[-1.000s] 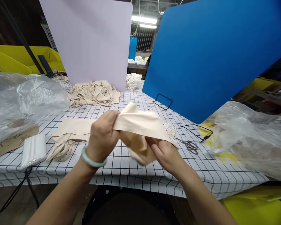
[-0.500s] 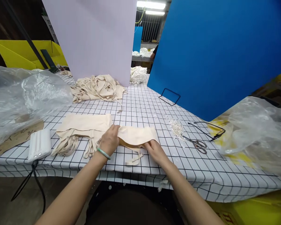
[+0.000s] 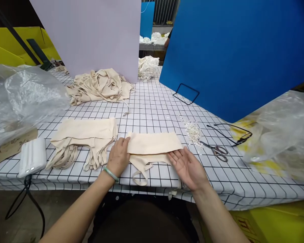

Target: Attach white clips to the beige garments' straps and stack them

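Both hands, left hand (image 3: 119, 156) and right hand (image 3: 190, 166), rest with fingers spread flat at the ends of the folded beige fabric piece (image 3: 153, 144) on the checked worktop (image 3: 157, 108).

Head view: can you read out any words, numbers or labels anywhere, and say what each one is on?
Brown card slip under the clear plastic bag: handwriting, seemingly "16" and other marks, too blurred to read with certainty.
Yellow box at bottom right: dark print at its edge, cut off and illegible.
Beige fabric piece, scissors, white power bank: no text visible.
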`<state>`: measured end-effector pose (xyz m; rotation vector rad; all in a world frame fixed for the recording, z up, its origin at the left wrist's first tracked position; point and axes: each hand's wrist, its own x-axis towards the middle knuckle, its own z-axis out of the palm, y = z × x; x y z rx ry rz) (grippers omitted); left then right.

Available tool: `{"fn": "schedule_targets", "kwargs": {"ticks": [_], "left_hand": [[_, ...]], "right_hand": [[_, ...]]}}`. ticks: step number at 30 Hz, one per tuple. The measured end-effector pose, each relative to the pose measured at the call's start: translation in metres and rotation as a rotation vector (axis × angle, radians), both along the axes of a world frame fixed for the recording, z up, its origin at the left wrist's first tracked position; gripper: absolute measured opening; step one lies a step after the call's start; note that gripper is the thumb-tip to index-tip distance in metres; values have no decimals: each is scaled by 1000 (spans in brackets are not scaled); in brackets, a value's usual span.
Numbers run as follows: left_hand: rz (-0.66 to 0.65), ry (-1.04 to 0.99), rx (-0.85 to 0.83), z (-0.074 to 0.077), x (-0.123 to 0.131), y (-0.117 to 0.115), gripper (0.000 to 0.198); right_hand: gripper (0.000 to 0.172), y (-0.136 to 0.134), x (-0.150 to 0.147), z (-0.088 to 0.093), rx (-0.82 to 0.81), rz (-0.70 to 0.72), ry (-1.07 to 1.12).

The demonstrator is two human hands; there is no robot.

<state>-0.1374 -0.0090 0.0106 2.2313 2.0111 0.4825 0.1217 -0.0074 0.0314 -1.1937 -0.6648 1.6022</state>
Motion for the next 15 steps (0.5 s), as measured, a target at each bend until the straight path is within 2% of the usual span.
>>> {"fn": "schedule_targets", "kwargs": {"ticks": [3, 5, 6, 8, 10, 13, 15], "left_hand": [[-91, -40, -139, 16, -18, 1, 50], [-107, -56, -191, 32, -28, 9, 49], [-77, -43, -194, 39, -30, 17, 51], [31, 47, -196, 48, -30, 39, 50], [56, 120, -262, 48, -23, 64, 38], [-18, 89, -377, 43, -11, 88, 14], [-44, 40, -381, 46, -8, 84, 13]], "right_hand": [[39, -14, 31, 9, -139, 261, -205], [40, -10, 47, 15, -104, 385, -496], [40, -2, 52, 16, -33, 376, -671], [34, 25, 54, 15, 161, 249, -1021], [23, 59, 45, 9, 286, 162, -1275], [11, 97, 28, 0, 279, 236, -1399], [7, 100, 23, 1, 276, 279, -1371]]}}
